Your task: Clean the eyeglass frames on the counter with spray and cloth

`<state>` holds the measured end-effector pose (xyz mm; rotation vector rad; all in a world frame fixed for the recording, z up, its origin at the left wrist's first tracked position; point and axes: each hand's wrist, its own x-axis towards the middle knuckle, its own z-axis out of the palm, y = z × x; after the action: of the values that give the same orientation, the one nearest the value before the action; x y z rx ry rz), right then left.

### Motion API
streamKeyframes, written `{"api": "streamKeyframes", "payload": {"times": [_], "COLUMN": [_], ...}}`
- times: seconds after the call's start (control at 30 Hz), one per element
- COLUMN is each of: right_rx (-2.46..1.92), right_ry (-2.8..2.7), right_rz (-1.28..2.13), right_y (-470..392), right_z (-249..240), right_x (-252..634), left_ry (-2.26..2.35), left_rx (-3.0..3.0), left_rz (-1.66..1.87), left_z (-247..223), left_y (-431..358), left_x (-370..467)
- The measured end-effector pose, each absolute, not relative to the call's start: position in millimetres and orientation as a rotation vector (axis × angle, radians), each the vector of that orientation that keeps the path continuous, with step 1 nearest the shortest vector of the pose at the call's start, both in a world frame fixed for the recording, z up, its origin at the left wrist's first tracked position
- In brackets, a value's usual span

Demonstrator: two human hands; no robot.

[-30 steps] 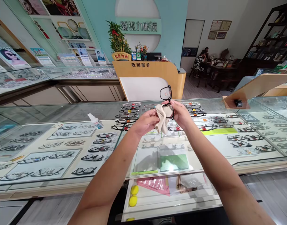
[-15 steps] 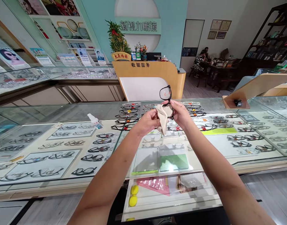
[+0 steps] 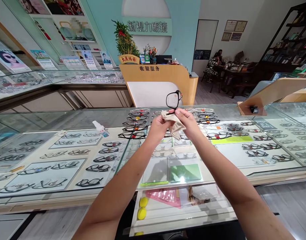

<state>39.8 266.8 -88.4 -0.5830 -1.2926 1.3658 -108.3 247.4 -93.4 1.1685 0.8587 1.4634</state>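
Above the glass counter, both hands are raised close together around a pair of black-framed glasses (image 3: 173,100). My left hand (image 3: 157,128) is closed on a beige cloth (image 3: 174,126), which is folded over the lower part of the glasses. My right hand (image 3: 189,123) grips the frame near its middle, with the fingers pressed together. One lens stands up above the hands; the cloth hides the other. Rows of glasses (image 3: 135,128) lie on the counter just behind and left of the hands.
A white spray bottle (image 3: 101,129) stands left on the glass counter (image 3: 105,115). Below is an open drawer (image 3: 192,218) with yellow round cases (image 3: 142,213) and pink packets (image 3: 165,196). A wooden stand (image 3: 265,96) is at right. A seated person (image 3: 212,65) is far behind.
The glasses have turned and shifted slightly left. The cloth has moved from hanging beside the lower lens to wrapping over it, and my left hand has come a little closer to my right.
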Motion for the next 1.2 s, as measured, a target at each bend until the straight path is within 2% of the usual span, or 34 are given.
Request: {"api": "streamKeyframes", "payload": {"times": [0.23, 0.5, 0.87, 1.2], "right_rx": [-0.563, -0.549, -0.552, -0.538], "right_ry": [-1.173, -1.09, -1.097, -1.06], "right_rz": [1.499, 1.478, 1.501, 1.514], "right_y": [263, 269, 265, 267], "right_z": [-82, -85, -92, -92], "right_x": [40, 43, 31, 33], "left_ry": [0.859, 0.754, 0.874, 0.767], "left_rx": [1.177, 1.156, 1.111, 0.954], "left_rz": [1.395, 1.315, 1.49, 1.394], "left_z": [-95, -96, -95, -94], "left_y": [250, 255, 246, 249], "left_x": [-113, -116, -101, -103]}}
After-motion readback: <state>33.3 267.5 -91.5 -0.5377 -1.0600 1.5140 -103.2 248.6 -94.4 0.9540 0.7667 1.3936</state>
